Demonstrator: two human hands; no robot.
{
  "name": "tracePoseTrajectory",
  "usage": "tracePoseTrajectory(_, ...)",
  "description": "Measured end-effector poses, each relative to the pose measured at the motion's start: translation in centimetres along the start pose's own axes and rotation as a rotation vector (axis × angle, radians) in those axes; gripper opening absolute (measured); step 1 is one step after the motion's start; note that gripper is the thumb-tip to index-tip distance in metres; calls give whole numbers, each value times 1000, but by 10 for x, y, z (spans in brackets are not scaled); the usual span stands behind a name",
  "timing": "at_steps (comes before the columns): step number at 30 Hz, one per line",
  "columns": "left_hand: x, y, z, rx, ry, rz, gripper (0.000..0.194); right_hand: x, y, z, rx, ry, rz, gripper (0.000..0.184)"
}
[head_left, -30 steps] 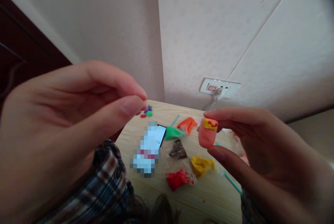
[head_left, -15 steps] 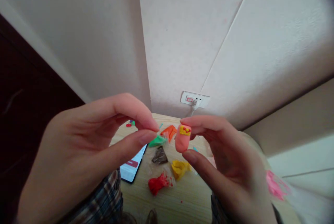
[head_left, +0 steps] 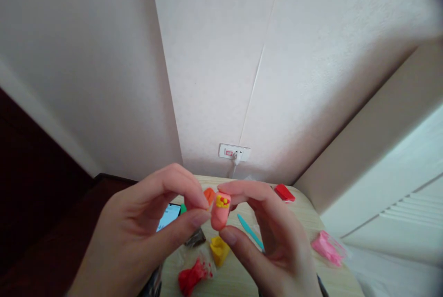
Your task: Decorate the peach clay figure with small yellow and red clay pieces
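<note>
A small rounded pink clay piece (head_left: pixel 219 220), with yellow and red bits of clay pressed on near its top, is pinched between the thumb and fingers of my right hand (head_left: pixel 272 230). My left hand (head_left: pixel 145 232) is close beside its left side, thumb and index fingertips pressed together. Whatever those left fingertips may hold is too small to make out. Below both hands on the wooden table (head_left: pixel 304 223) lie lumps of yellow clay (head_left: pixel 218 248) and red clay (head_left: pixel 190 278) in clear wrappers.
Orange clay (head_left: pixel 209 195), a dark packet (head_left: pixel 196 239) and a phone (head_left: pixel 169 216) are partly behind my left hand. A turquoise modelling tool (head_left: pixel 249 232) lies by my right hand. Farther right are pink clay (head_left: pixel 327 247) and a red packet (head_left: pixel 284 193). A wall socket (head_left: pixel 234 152) holds a plug.
The view has tilted up and turned right, so the red packet and turquoise tool show more. Both hands have come closer together, the left fingertips nearer the pink clay piece.
</note>
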State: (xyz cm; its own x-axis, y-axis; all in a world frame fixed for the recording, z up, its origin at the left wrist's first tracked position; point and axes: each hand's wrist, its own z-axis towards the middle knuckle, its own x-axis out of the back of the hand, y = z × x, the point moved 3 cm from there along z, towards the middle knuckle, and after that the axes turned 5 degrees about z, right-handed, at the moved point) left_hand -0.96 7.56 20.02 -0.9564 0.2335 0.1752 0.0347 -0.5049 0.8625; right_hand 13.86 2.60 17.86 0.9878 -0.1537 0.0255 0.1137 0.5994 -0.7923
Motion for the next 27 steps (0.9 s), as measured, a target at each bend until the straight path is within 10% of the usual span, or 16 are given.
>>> tracePoseTrajectory(4,-15,6,0,28,-161,-42,9,5,-4,-5,25,46,-73,29)
tracePoseTrajectory(27,-24,3,2,143,-180,-311,14,5,-11,-11,19,58,-249,28)
